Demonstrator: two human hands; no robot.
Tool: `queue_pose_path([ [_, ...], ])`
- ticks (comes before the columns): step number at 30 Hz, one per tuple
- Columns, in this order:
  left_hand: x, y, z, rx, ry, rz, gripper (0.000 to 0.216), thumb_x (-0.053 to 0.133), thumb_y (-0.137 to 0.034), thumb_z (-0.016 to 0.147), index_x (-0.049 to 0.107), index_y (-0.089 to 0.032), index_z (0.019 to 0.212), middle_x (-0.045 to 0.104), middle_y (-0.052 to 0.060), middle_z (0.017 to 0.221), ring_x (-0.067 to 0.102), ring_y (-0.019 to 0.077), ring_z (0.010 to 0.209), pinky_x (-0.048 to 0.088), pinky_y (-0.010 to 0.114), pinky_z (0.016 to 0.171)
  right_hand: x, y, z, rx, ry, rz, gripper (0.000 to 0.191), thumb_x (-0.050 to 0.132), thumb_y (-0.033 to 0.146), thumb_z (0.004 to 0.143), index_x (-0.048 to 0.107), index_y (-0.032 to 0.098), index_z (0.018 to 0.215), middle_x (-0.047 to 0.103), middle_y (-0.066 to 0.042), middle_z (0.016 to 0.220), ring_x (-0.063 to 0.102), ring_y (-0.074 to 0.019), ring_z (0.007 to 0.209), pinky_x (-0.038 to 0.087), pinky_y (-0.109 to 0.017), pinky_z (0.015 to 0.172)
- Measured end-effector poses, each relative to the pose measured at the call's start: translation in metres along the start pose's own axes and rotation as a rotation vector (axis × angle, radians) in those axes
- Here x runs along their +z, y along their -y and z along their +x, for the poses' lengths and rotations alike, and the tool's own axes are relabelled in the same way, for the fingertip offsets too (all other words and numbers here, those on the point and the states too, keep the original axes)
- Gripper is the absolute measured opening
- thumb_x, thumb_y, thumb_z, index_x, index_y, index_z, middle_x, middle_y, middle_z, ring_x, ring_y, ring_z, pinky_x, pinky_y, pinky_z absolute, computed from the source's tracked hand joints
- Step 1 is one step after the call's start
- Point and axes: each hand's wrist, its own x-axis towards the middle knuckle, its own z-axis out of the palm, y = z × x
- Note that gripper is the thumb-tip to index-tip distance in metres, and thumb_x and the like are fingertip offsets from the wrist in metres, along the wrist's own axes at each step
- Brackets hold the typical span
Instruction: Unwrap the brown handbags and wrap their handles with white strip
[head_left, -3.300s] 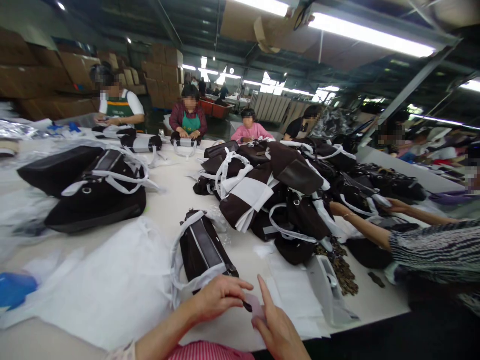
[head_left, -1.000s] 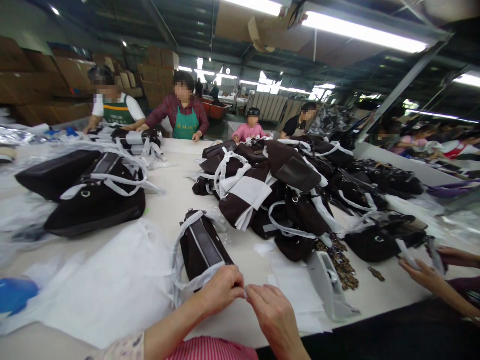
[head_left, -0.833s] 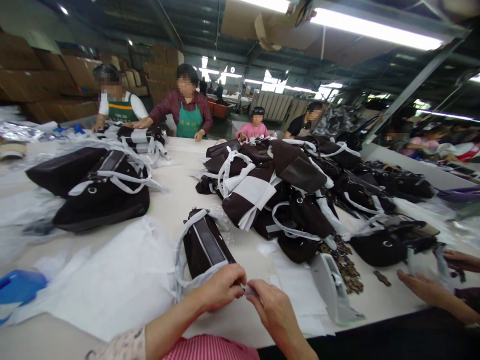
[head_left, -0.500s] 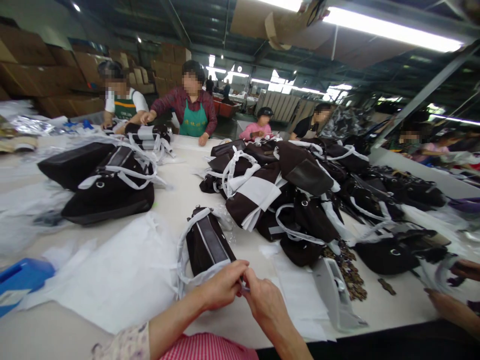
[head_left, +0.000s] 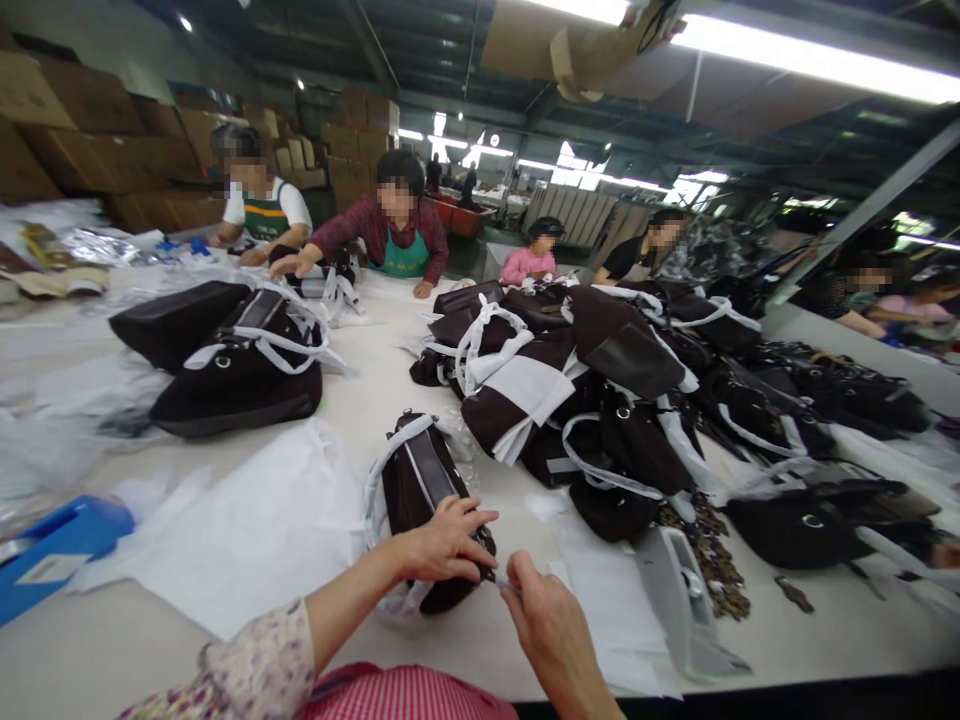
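A dark brown bag (head_left: 421, 480) with white wrapped straps lies upright on the table in front of me. My left hand (head_left: 444, 542) rests on its near end, fingers curled over it and gripping it. My right hand (head_left: 546, 628) is just to the right, fingers pinched on a small pale thing at the bag's near corner; I cannot make out what it is. The two hands almost touch.
A big heap of brown bags (head_left: 600, 390) fills the table's middle and right. More bags (head_left: 232, 370) lie at the left. White sheets (head_left: 247, 530), a blue box (head_left: 52, 545) and a white dispenser (head_left: 686, 610) sit near me. Several people work at the far edge.
My view has swung left and down. My left hand has moved from a pinch beside my right hand onto the bag's near end; the right hand stays pinched.
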Motion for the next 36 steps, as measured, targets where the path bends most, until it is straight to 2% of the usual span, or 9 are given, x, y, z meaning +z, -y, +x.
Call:
queue_pose_path([
  [5,0.01,-0.013,-0.002,-0.032,-0.138,-0.083,0.02,0.067,-0.023,0.086,0.071,-0.031,0.104,0.054,0.006,0.139,0.034,0.0326,0.137,0.015,0.06,0.113,0.002,0.0,-0.005,0.01,-0.027,-0.028,0.013,0.06,0.017,0.086,0.049,0.025,0.086,0.067,0.001,0.065,0.065,-0.0228,0.058,0.033,-0.029,0.053],
  [8,0.017,-0.022,-0.002,-0.007,-0.23,-0.116,0.02,0.057,-0.013,0.088,0.071,-0.027,0.093,0.068,0.004,0.117,0.042,0.0259,0.132,0.014,0.053,0.114,0.0,0.005,-0.004,0.043,0.033,-0.074,0.013,0.061,0.016,0.087,0.052,0.024,0.088,0.069,0.0,0.068,0.067,-0.0245,0.061,0.033,-0.03,0.054],
  [12,0.027,-0.025,0.001,-0.01,-0.302,-0.158,0.023,0.052,-0.01,0.084,0.069,-0.025,0.089,0.073,0.002,0.103,0.046,0.0233,0.127,0.015,0.048,0.114,-0.005,0.022,0.008,0.152,0.163,-0.08,0.015,0.054,0.009,0.089,0.054,0.023,0.096,0.072,-0.005,0.072,0.07,-0.0284,0.069,0.034,-0.03,0.054],
  [16,0.027,-0.022,0.001,0.01,-0.322,-0.201,0.024,0.05,-0.011,0.082,0.066,-0.021,0.097,0.07,0.008,0.11,0.05,0.0229,0.123,0.024,0.043,0.111,-0.009,0.035,0.029,0.281,0.276,0.136,0.026,0.046,0.003,0.087,0.05,0.019,0.107,0.075,-0.013,0.085,0.072,-0.0301,0.077,0.036,-0.03,0.058],
  [20,0.018,-0.02,-0.004,0.048,-0.304,-0.244,0.033,0.049,-0.012,0.083,0.063,-0.02,0.111,0.065,0.01,0.121,0.05,0.0223,0.123,0.022,0.043,0.112,-0.009,0.027,0.044,0.299,0.285,0.304,0.031,0.059,0.005,0.079,0.045,0.021,0.101,0.073,-0.007,0.088,0.07,-0.0237,0.081,0.039,-0.026,0.063],
  [25,0.02,-0.018,-0.008,0.058,-0.234,-0.197,0.038,0.058,-0.016,0.08,0.06,-0.022,0.118,0.066,0.009,0.12,0.043,0.0262,0.129,0.014,0.048,0.114,-0.001,0.011,0.053,0.393,0.334,0.512,0.043,0.063,0.004,0.068,0.041,0.021,0.102,0.066,0.004,0.067,0.064,-0.0176,0.067,0.038,-0.023,0.06],
  [29,0.03,-0.017,-0.007,0.025,-0.278,-0.165,0.02,0.054,-0.025,0.091,0.065,-0.023,0.109,0.069,0.008,0.114,0.045,0.0249,0.128,0.014,0.047,0.114,0.002,0.009,0.062,0.476,0.434,0.687,0.063,0.058,-0.001,0.063,0.039,0.014,0.121,0.06,0.009,0.054,0.062,-0.0163,0.058,0.04,-0.023,0.058],
  [33,0.033,-0.018,-0.006,0.009,-0.336,-0.167,0.019,0.049,-0.027,0.096,0.067,-0.022,0.1,0.07,0.007,0.108,0.048,0.0231,0.125,0.018,0.045,0.113,-0.006,0.0,0.063,0.529,0.594,0.92,0.083,0.061,0.01,0.071,0.019,0.01,0.143,0.067,0.004,0.062,0.067,-0.0183,0.062,0.049,-0.027,0.058],
  [36,0.033,-0.018,-0.006,0.009,-0.346,-0.179,0.021,0.048,-0.025,0.095,0.068,-0.023,0.101,0.071,0.007,0.106,0.049,0.0228,0.125,0.019,0.045,0.114,-0.017,-0.014,0.055,0.583,0.666,1.03,0.061,0.055,0.033,0.086,0.031,0.012,0.138,0.069,-0.004,0.077,0.07,-0.0198,0.067,0.053,-0.029,0.055],
])
